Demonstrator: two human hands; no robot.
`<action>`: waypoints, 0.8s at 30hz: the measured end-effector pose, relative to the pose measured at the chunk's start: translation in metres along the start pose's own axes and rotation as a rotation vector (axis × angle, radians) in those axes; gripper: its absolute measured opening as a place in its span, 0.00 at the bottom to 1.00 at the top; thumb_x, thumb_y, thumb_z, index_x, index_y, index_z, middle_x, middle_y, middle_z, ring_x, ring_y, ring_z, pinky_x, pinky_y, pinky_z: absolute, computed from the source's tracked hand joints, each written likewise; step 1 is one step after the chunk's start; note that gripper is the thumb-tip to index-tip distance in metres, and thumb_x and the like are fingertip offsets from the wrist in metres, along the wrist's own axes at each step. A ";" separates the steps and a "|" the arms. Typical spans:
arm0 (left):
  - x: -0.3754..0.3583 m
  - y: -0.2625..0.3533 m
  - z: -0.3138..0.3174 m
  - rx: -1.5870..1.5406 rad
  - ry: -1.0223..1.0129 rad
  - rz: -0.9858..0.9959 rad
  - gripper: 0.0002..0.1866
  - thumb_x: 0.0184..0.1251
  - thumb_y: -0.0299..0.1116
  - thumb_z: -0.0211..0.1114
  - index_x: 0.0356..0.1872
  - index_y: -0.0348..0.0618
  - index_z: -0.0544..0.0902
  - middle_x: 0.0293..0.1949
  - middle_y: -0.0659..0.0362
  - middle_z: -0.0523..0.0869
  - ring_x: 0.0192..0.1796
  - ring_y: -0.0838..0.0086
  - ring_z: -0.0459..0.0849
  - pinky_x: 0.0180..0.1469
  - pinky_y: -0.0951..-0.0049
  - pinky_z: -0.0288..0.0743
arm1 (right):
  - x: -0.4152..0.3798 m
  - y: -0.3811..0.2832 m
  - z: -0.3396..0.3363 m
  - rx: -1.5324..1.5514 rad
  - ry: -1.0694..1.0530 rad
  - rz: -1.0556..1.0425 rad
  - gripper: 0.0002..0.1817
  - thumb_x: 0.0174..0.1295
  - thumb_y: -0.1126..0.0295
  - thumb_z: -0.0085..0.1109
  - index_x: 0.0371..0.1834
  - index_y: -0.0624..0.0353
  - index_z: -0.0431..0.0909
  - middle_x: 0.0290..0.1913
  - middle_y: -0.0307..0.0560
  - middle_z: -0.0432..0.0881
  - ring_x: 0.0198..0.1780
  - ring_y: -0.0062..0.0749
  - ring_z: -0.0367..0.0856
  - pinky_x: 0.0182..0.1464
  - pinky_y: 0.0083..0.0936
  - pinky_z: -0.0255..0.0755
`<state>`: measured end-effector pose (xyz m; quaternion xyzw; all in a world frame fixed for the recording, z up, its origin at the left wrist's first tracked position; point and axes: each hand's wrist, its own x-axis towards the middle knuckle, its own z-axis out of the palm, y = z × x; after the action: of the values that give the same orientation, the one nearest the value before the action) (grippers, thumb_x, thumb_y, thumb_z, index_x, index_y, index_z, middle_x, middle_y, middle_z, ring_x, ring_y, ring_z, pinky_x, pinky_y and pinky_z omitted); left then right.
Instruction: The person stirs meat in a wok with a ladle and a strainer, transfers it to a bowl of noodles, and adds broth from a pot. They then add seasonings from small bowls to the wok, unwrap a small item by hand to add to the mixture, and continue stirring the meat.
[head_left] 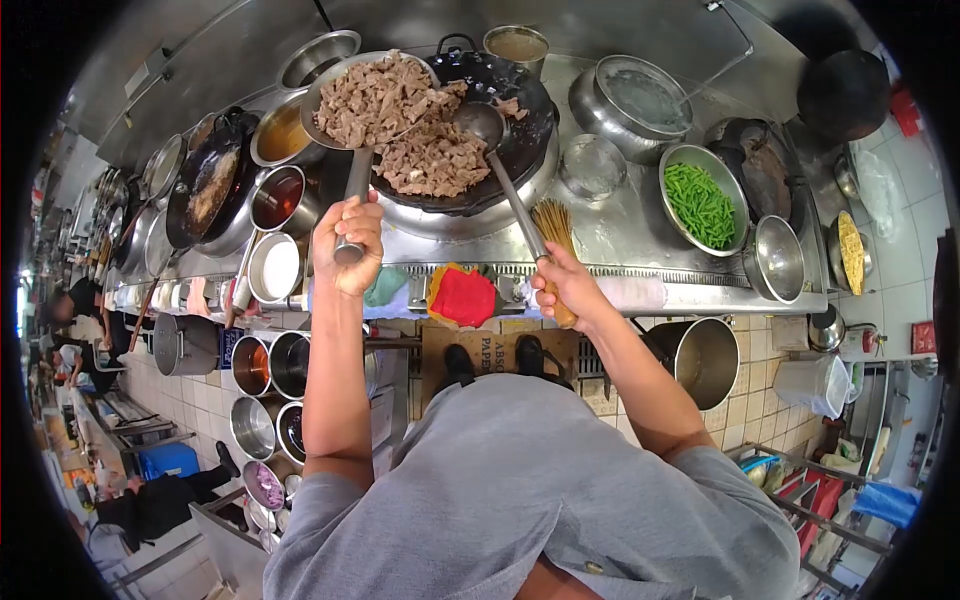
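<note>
Left hand (347, 238) is fisted around the strainer (372, 98) handle, raised; right hand (566, 285) grips the ladle (500, 165) over the wok (500, 90), steel counter (620, 225) beneath.

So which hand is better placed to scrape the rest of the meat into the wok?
Probably the right hand: its ladle already reaches the meat, while the left hand is busy holding the strainer over the wok.

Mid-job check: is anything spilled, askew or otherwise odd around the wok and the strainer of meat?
Nothing spilled. The strainer of meat, held by the left hand, sits tilted over the wok. The right hand holds the ladle and a bamboo brush together. Cloths lie bunched at the counter edge.
</note>
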<state>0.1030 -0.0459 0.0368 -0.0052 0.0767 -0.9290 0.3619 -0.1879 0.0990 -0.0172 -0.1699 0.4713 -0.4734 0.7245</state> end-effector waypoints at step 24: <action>0.041 -0.041 -0.047 -0.022 0.105 -0.055 0.08 0.68 0.27 0.52 0.42 0.31 0.73 0.23 0.67 0.70 0.21 0.86 0.72 0.25 0.82 0.71 | -0.029 -0.081 0.016 -0.590 0.063 -0.356 0.29 0.67 0.75 0.49 0.71 0.55 0.53 0.27 0.39 0.70 0.19 0.20 0.68 0.19 0.22 0.64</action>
<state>0.0419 -0.0370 -0.0059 0.0377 0.1056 -0.9367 0.3318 -0.2200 0.0800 0.0623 -0.4370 0.5729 -0.4409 0.5352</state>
